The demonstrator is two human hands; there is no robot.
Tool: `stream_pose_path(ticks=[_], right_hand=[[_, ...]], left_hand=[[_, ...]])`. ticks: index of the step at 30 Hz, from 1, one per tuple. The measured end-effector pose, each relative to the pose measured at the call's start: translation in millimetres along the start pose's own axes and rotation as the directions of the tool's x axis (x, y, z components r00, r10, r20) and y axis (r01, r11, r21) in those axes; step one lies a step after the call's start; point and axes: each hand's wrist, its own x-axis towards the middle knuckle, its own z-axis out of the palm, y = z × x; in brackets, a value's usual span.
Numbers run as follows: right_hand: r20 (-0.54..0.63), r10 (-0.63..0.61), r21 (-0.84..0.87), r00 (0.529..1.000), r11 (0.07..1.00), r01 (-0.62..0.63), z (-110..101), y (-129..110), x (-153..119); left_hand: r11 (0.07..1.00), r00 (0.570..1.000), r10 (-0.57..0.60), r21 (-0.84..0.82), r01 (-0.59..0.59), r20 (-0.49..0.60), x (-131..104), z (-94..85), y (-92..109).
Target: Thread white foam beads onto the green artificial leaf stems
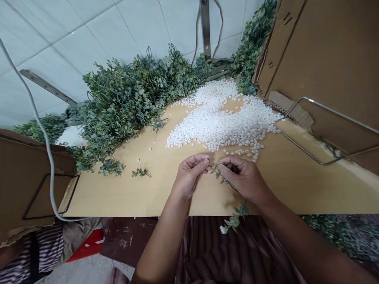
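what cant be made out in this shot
All in the head view:
Whether the left hand pinches anything: too small, behind its own fingertips.
The stem inside the right hand: covered by fingers.
The far-left white pile's full extent: greenery covers it.
The person in stripes: mostly beyond the left edge.

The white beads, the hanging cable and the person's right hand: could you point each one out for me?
White beads (219, 125): head view, middle of the pile.
Cable (48, 146): head view, a stretch partway down its length.
Right hand (246, 178): head view, back of the hand.
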Motion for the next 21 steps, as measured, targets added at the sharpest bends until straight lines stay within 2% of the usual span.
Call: stream_pose_path(ticks=[5,11,21], right_hand=[[0.014,-0.026,0.013,1.000,1.000,0.025,2.7,-0.2,-0.7],[0.002,-0.074,-0.008,0.997,0.997,0.074,3.2,-3.1,0.3],[0.022,-0.041,-0.077,0.999,0.996,0.043,3.6,-1.2,-1.1]], left_hand=[[1.000,1.000,-0.015,0.020,0.015,-0.019,-1.6,-0.3,-4.9],[0.998,0.999,0.038,0.056,-0.038,-0.005,-3.2,3.4,-8.1],[0.995,0.998,0.056,0.080,-0.058,0.016,-3.6,3.9,-8.4]])
